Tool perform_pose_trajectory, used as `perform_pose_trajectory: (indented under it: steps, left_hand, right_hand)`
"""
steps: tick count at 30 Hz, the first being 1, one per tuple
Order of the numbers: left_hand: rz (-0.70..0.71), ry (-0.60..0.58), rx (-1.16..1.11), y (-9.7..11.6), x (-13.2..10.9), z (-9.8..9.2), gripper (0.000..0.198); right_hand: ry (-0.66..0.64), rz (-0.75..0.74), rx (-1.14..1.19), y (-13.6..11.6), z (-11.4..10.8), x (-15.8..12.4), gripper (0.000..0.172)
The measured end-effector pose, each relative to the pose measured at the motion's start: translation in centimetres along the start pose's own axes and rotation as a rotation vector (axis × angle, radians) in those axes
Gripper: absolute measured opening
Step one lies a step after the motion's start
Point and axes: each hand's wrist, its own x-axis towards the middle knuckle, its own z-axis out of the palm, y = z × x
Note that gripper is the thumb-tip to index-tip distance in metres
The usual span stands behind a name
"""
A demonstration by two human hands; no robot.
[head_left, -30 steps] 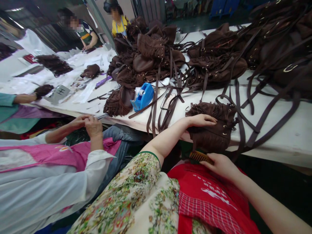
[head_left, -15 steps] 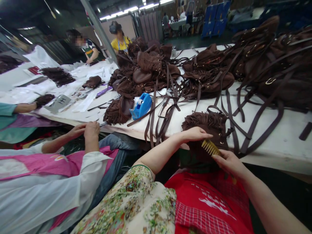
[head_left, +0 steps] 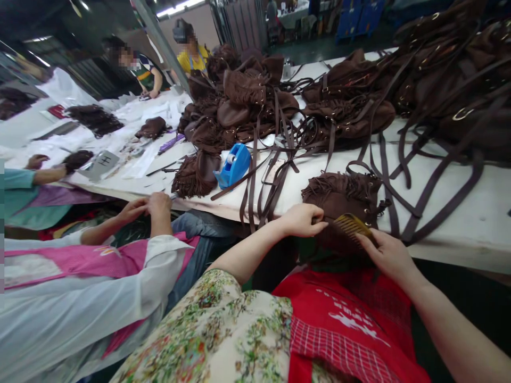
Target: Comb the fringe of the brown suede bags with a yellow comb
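Curled in on itself, the left hand (head_left: 301, 221) is seen at the table's near edge, fingers bent tight & closed on the lower fringe of the fringed bag (head_left: 343, 194); no open gap btwn thumb & fingers is shown. The right hand (head_left: 389, 255) is held just to the right of it, closed round the back of a wooden comb (head_left: 351, 226), w/ thumb on top & the teeth laid against the bag's front, just beside the left fingertips. How hard the comb is gripped can't be told.

The fringed bag is placed on the white table (head_left: 459, 223), its lower part hung over the edge toward the body, directly above both hands & the red apron (head_left: 351, 319). A long dark strap (head_left: 439, 202) is run from its right side across the tabletop.

Further back, a blue tape dispenser (head_left: 233, 165) is set left of the bag, w/ a smaller fringed pouch (head_left: 195, 173) touching it. Heaps of brown bags (head_left: 247, 101) are piled behind, well apart from the hands.

At left, a co-worker's hands (head_left: 147, 205) are brought together at the table edge, above a pink apron (head_left: 99, 258); what is held there can't be made out.
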Motion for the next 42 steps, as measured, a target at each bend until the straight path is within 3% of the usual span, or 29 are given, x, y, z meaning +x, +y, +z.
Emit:
perform_pose_trajectory:
  steps: [2, 5, 7, 10, 13, 16, 19, 22, 27, 33, 39, 42]
  left_hand:
    - [0.055, -0.178, -0.028, 0.3, -2.2, 0.0, 0.026]
    - [0.129, -0.604, -0.133, 1.1, -4.4, 0.0, 0.026]
    - [0.169, -0.705, -0.273, 1.5, -4.7, -0.7, 0.029]
    - [0.139, -0.467, -0.565, 1.6, -2.8, -2.4, 0.034]
    - [0.121, -0.258, -0.702, 0.8, 1.3, -2.6, 0.034]
    - [0.167, -0.229, -0.695, -0.7, 5.5, -0.3, 0.039]
    - [0.163, -0.274, -0.649, -2.0, 7.8, 2.5, 0.044]
    - [0.140, -0.255, -0.658, -2.5, 8.1, 3.7, 0.048]
    - [0.088, -0.239, -0.622, -2.4, 7.6, 3.5, 0.048]
    - [0.099, -0.214, -0.597, -2.3, 7.7, 3.8, 0.046]
    - [0.110, -0.200, -0.656, -2.5, 7.7, 4.1, 0.046]
    - [0.092, -0.210, -0.698, -2.9, 8.0, 4.5, 0.045]
  right_hand:
    - [0.065, -0.110, -0.218, 0.8, 0.8, 0.5, 0.049]
    - [0.118, -0.233, -0.411, 1.0, 1.9, 1.2, 0.051]
    - [0.138, -0.287, -0.488, 0.9, 2.4, 1.5, 0.049]
    - [0.098, -0.374, -0.563, 0.9, 2.6, 1.9, 0.045]
    - [0.027, -0.442, -0.577, 1.1, 2.7, 1.8, 0.040]
    - [-0.002, -0.478, -0.587, 1.4, 2.6, 1.5, 0.039]
    - [-0.009, -0.520, -0.596, 1.7, 2.5, 1.3, 0.038]
    - [-0.014, -0.532, -0.595, 2.1, 2.5, 1.2, 0.037]
    - [-0.074, -0.529, -0.578, 2.1, 2.7, 1.3, 0.038]
    - [-0.112, -0.486, -0.732, 0.6, 3.6, 0.5, 0.031]
    - [-0.306, -0.374, -0.686, 0.2, 6.0, -1.1, 0.026]
    - [-0.397, -0.372, -0.591, -0.1, 6.1, -2.0, 0.032]
